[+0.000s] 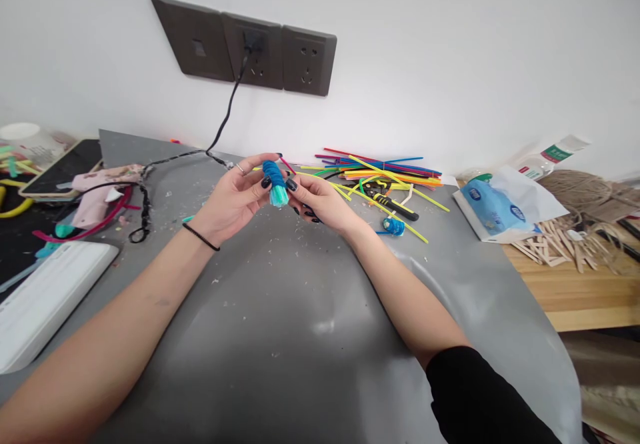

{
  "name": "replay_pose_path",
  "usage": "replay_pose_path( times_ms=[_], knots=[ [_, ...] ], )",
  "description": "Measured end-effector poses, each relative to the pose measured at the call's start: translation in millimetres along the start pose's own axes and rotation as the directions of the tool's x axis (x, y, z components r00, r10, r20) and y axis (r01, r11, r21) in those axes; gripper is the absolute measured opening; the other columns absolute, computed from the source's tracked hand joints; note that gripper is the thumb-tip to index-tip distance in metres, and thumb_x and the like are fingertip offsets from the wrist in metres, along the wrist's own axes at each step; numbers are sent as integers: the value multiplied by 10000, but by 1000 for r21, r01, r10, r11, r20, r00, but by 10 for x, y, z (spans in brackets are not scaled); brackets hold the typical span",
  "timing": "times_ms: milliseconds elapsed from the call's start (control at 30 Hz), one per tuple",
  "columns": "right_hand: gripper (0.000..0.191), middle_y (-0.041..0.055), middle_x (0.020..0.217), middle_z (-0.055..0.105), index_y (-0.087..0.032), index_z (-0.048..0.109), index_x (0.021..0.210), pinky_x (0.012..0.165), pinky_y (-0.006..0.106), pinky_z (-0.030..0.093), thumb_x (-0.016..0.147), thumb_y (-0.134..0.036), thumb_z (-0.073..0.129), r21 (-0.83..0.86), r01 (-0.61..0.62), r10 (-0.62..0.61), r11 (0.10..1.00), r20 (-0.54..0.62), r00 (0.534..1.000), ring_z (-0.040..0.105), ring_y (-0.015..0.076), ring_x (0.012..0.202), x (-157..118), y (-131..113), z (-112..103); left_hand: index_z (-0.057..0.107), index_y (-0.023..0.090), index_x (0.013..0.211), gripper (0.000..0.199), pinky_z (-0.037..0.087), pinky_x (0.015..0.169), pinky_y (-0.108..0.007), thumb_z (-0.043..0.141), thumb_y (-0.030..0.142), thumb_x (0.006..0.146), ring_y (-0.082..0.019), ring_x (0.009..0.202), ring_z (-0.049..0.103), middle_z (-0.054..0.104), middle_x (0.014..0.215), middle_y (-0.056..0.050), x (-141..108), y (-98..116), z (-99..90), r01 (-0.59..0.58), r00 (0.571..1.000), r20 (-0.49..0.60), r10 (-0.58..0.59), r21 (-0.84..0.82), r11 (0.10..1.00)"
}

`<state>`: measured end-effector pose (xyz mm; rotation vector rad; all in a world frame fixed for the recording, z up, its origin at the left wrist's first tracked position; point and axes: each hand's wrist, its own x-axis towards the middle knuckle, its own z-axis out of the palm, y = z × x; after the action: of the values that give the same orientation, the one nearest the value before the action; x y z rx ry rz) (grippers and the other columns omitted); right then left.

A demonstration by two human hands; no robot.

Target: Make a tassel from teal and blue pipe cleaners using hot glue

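Note:
Over the grey mat, my left hand (239, 194) pinches a small bundle of pipe cleaners (275, 181) between thumb and fingers. Blue coils wrap its upper part, and trimmed teal ends face down toward me. My right hand (320, 203) is closed just beside it, its thumb touching or nearly touching the bundle's right side. A thin pinkish-red pipe cleaner (287, 164) runs up from the right fingers behind the bundle; its lower end is hidden. On the mat to the right lies another small blue coiled piece (393, 225) with a blue stem.
Loose coloured pipe cleaners (385, 169) lie by the wall with yellow-and-black-handled pliers (395, 205). A pink glue gun (93, 201) and white power strip (55, 304) are left. Tissues (493, 204) and wooden sticks (555, 244) are right. A black cord (227, 114) hangs from the socket.

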<state>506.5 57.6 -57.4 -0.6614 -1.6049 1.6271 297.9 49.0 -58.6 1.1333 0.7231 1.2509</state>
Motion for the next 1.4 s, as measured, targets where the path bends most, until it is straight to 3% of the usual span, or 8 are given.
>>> replay_pose_path(
  times_ms=[300,433,533,700,833,1033,1267,1400],
  knots=[
    [621,21,837,756,-192,609,897,468,192,434,853,-777,812,124,-106,95,987,92,991,598,90,597,29,69,7,797,321,1236,543,631,704,-317,1025,459,763,-227,930,743,824,1084,-44,-30,11,52,-29,1000,1,29,2,1000],
    [509,40,874,779,-176,643,919,456,196,375,959,-667,772,172,-111,94,979,106,990,461,63,531,10,44,59,779,341,1245,569,523,531,-283,1010,526,759,-214,791,691,813,1062,-52,-43,32,62,-32,999,33,32,15,999],
    [447,8,799,732,-180,639,938,438,192,295,1007,-608,749,218,-109,81,970,134,988,320,53,487,-15,21,89,773,359,1272,571,479,522,-272,991,543,779,-199,767,675,814,1113,-53,-56,35,53,-23,999,36,22,38,999],
    [412,-57,684,579,-202,597,941,441,173,260,1003,-568,777,301,-111,73,947,135,988,269,59,487,-36,10,108,764,377,1337,608,551,622,-308,981,528,790,-229,874,723,819,1184,-51,-69,14,43,-19,999,27,18,53,998],
    [398,-72,688,509,-188,618,962,456,162,284,978,-535,813,347,-80,40,934,119,992,269,53,506,-31,9,117,795,376,1305,589,644,860,-356,1004,493,766,-265,1108,762,825,1171,-35,-62,14,76,-60,998,28,60,33,998],
    [347,-72,704,501,-195,597,924,453,169,291,1002,-472,792,343,-118,116,932,26,993,296,51,503,-24,-25,147,809,387,1316,632,609,1098,-422,1035,460,731,-299,1321,719,821,1297,-39,-65,62,108,-67,996,55,66,24,997],
    [357,-75,700,494,-199,567,880,453,180,280,1001,-448,791,342,-143,165,929,-34,986,310,48,500,-22,-69,167,731,363,1465,707,588,1115,-404,984,442,810,-297,1348,709,811,1341,-64,-69,65,89,-86,993,88,77,101,991],
    [295,-82,719,500,-202,603,981,453,183,273,987,-412,810,371,-137,164,918,-42,985,311,48,499,-23,-73,167,679,306,1528,735,582,1126,-402,942,424,852,-309,1352,711,795,1378,-109,-68,39,103,-117,992,68,107,163,980]
  ],
)
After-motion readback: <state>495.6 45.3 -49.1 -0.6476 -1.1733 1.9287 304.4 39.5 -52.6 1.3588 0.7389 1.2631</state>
